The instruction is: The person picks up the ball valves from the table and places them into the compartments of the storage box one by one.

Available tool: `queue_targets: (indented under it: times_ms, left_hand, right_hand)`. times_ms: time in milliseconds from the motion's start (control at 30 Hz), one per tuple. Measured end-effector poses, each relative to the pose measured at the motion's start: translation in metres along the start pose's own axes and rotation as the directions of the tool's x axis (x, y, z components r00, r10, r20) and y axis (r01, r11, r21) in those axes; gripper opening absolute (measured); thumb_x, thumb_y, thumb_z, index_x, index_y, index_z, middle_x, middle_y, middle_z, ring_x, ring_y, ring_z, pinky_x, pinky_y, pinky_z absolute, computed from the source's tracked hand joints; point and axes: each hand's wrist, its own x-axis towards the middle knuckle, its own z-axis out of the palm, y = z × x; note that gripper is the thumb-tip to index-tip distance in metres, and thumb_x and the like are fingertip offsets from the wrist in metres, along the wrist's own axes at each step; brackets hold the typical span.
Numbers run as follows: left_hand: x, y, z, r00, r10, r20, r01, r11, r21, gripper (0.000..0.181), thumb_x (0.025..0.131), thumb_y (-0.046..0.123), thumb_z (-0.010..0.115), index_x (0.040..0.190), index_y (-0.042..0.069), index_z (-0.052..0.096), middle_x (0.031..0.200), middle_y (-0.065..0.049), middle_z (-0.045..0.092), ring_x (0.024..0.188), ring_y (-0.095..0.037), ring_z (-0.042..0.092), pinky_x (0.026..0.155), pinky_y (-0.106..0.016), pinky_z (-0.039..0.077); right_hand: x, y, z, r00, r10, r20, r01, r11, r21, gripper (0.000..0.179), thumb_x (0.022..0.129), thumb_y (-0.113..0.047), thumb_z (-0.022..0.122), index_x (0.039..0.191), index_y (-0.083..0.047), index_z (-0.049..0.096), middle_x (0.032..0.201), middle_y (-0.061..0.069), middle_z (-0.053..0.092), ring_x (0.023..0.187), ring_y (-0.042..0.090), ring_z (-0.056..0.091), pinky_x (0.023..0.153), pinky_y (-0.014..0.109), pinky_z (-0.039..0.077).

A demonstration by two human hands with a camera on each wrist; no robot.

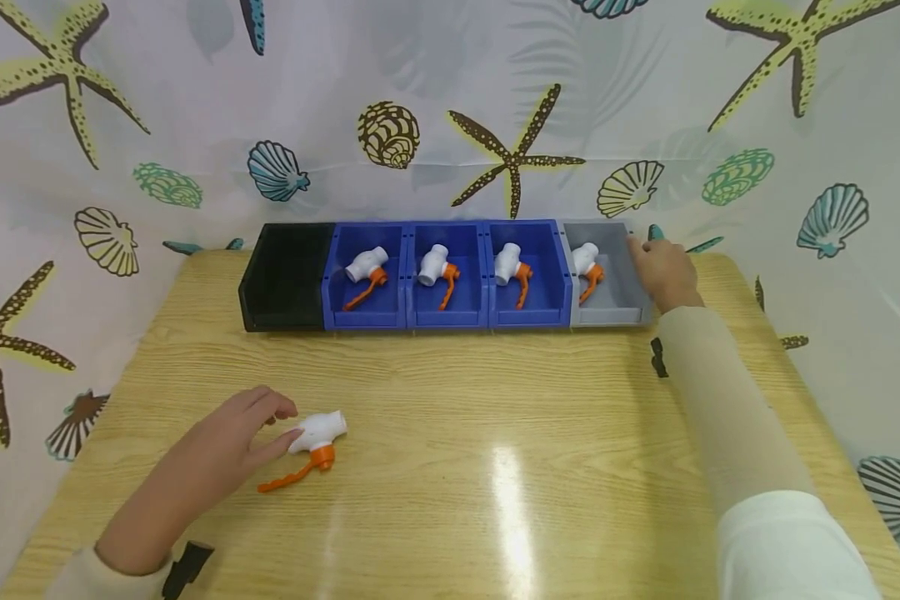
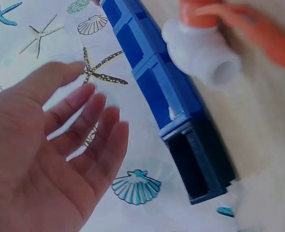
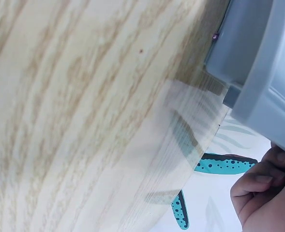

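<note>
On the front left of the table lies a white ball valve [image 1: 319, 430] with an orange lever handle. My left hand [image 1: 251, 437] is just over it, with thumb and fingers spread apart; the left wrist view shows a bare palm and loosely bent fingers. Far to the right, my right hand [image 1: 666, 268] grips the right side wall of a grey bin [image 1: 607, 317], fingers curled outside at the rim. Inside that bin, against its left wall, sits another white and orange valve [image 1: 587, 265]. Part of the right hand is hidden behind the bin in the right wrist view.
Three blue bins [image 1: 447, 318] stand left of the grey one in a row, each holding a similar valve [image 1: 433, 265]. A black bin [image 1: 285, 321] ends the row at left. Behind the wooden table [image 1: 450, 392] hangs a cloth printed with shells and starfish [image 1: 513, 158].
</note>
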Motion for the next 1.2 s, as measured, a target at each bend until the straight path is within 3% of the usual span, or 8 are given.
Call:
queue_targets:
  times_ms: [133,233,333,467,633,733,900,1200]
  left_hand:
    - [-0.013,-0.005,0.012,0.986,-0.060,0.157,0.078,0.991,-0.111,0.019,0.084,0.021,0.068,0.101,0.015,0.061,0.096,0.007,0.059,0.087,-0.010,0.055,0.074,-0.033,0.048]
    - [-0.023,-0.009,0.023,0.976,-0.050,0.212,0.078,0.989,-0.127,0.020,0.084,0.019,0.068,0.102,0.016,0.061,0.096,0.009,0.058,0.087,-0.010,0.055,0.074,-0.032,0.048]
    - [-0.032,-0.012,0.036,0.983,-0.008,0.184,0.028,0.994,-0.107,0.019,0.082,0.018,0.070,0.099,0.018,0.061,0.095,0.011,0.056,0.086,-0.008,0.054,0.074,-0.031,0.047]
    - [-0.039,-0.015,0.052,0.995,0.070,0.064,-0.067,0.997,-0.040,0.020,0.078,0.020,0.073,0.095,0.020,0.062,0.095,0.012,0.056,0.086,-0.006,0.052,0.076,-0.031,0.047]
    - [-0.040,-0.018,0.063,0.985,0.159,-0.061,-0.156,0.987,0.042,0.026,0.073,0.016,0.078,0.093,0.018,0.060,0.090,0.012,0.053,0.081,-0.005,0.050,0.070,-0.026,0.047]
    - [-0.040,-0.016,0.064,0.986,0.150,-0.069,-0.145,0.987,0.068,0.028,0.073,0.016,0.078,0.095,0.017,0.061,0.093,0.010,0.054,0.082,-0.007,0.053,0.072,-0.028,0.048]
    - [-0.037,-0.013,0.066,0.997,0.071,-0.029,-0.069,0.996,0.054,0.027,0.076,0.016,0.076,0.099,0.015,0.061,0.096,0.005,0.059,0.087,-0.009,0.055,0.076,-0.032,0.048]
    - [-0.033,-0.014,0.071,1.000,0.010,0.001,-0.010,0.997,0.071,0.022,0.080,0.017,0.073,0.098,0.014,0.061,0.094,0.005,0.059,0.085,-0.010,0.056,0.073,-0.033,0.048]
  right_hand:
    - [0.000,0.001,0.001,1.000,0.000,-0.004,0.000,1.000,0.004,0.078,0.091,-0.065,0.015,0.094,0.001,0.058,0.081,0.017,0.052,0.074,0.032,0.049,0.059,0.041,0.037]
    - [-0.001,0.002,0.001,1.000,-0.002,-0.001,0.002,1.000,0.005,0.078,0.090,-0.065,0.015,0.094,0.000,0.058,0.080,0.016,0.052,0.073,0.032,0.049,0.058,0.041,0.037]
    - [-0.001,0.003,0.001,1.000,-0.005,0.001,0.005,1.000,0.007,0.077,0.091,-0.065,0.016,0.094,0.001,0.058,0.079,0.016,0.052,0.073,0.032,0.049,0.058,0.041,0.037]
    - [0.000,0.002,0.001,1.000,0.007,0.009,-0.007,1.000,0.009,0.076,0.092,-0.063,0.017,0.097,0.000,0.058,0.078,0.015,0.052,0.071,0.031,0.049,0.057,0.041,0.037]
    - [0.000,0.001,0.001,1.000,0.016,0.021,-0.016,1.000,0.000,0.081,0.091,-0.065,0.016,0.109,0.002,0.058,0.081,0.016,0.052,0.072,0.031,0.049,0.058,0.040,0.038]
    - [0.001,0.000,0.002,1.000,0.014,0.015,-0.014,1.000,0.005,0.079,0.091,-0.064,0.016,0.105,0.002,0.058,0.080,0.016,0.053,0.071,0.030,0.049,0.057,0.040,0.038]
    - [0.003,0.002,0.003,1.000,0.005,-0.002,-0.005,1.000,0.011,0.077,0.091,-0.065,0.016,0.095,0.000,0.058,0.074,0.014,0.051,0.067,0.029,0.049,0.055,0.039,0.037]
    - [0.005,0.004,0.005,1.000,0.019,0.000,-0.019,1.000,0.007,0.082,0.090,-0.066,0.016,0.109,0.001,0.059,0.082,0.016,0.053,0.074,0.032,0.050,0.058,0.041,0.038]
